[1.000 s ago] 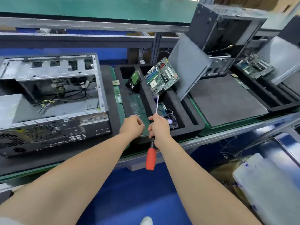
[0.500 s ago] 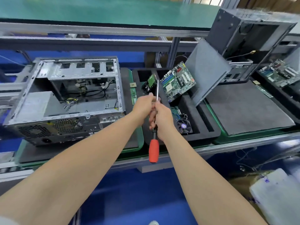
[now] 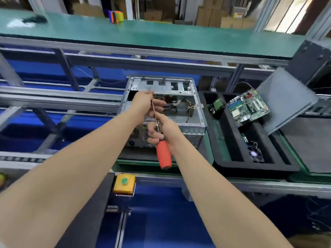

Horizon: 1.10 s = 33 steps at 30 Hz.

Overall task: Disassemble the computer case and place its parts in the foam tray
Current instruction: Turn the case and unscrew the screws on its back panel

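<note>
The open grey computer case lies on the conveyor, loose cables showing inside. My right hand grips a screwdriver with a red handle just below the black collar, shaft pointing up into the case. My left hand pinches the shaft near its tip, over the case's back wall. To the right the black foam tray holds a green motherboard leaning in a slot, a hard drive and a fan.
A grey side panel leans at the tray's right. Further right lies a flat grey foam sheet. A yellow box with a green button sits on the bench front. A green shelf runs overhead.
Both hands and the screwdriver have moved from above the foam tray leftward to over the open case. My view swung left too, so the case now sits at centre.
</note>
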{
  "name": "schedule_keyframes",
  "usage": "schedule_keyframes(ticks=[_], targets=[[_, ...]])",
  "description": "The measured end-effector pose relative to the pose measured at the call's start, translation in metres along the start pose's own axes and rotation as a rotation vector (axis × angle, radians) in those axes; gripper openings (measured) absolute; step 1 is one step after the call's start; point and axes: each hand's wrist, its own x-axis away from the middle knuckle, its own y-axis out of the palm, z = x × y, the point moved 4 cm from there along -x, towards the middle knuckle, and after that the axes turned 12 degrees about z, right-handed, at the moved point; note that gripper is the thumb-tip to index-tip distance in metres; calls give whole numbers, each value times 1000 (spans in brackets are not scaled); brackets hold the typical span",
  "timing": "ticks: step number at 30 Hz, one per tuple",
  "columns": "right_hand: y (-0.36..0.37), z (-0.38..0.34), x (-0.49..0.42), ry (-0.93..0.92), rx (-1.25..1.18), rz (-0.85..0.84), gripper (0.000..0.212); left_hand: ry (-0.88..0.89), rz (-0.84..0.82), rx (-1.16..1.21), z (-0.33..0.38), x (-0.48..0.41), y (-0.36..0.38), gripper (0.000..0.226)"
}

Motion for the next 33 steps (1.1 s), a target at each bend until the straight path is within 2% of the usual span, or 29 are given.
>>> schedule_keyframes(ticks=[2,5,6,7,11,12,14,19,24,33], targets=[[27,24,1,36,-13,-27,20,4,75,-114,-6,-10,-40,24],[58,57,0,64,22,6,17,108,229,-378,-21,-24,-97,32],[66,67,0,69,33,26,15,108,250,-393,-28,-26,-112,33],[72,76,0,71,51,47,13,85,257,-364,-36,-28,-124,33],[81,110,2,77,134,104,13,-129,172,-188,-71,-33,-148,9],[81,117,4,81,162,112,15,-173,138,-118,-79,-33,-149,7],[80,128,7,92,211,127,15,-209,59,-6,-91,-32,-148,20],[76,144,14,104,290,161,13,-196,14,127,-105,-30,-147,39],[71,154,19,123,323,188,23,-196,26,196,-115,-25,-147,45],[63,158,36,100,290,201,13,-158,7,204,-124,-18,-141,54]])
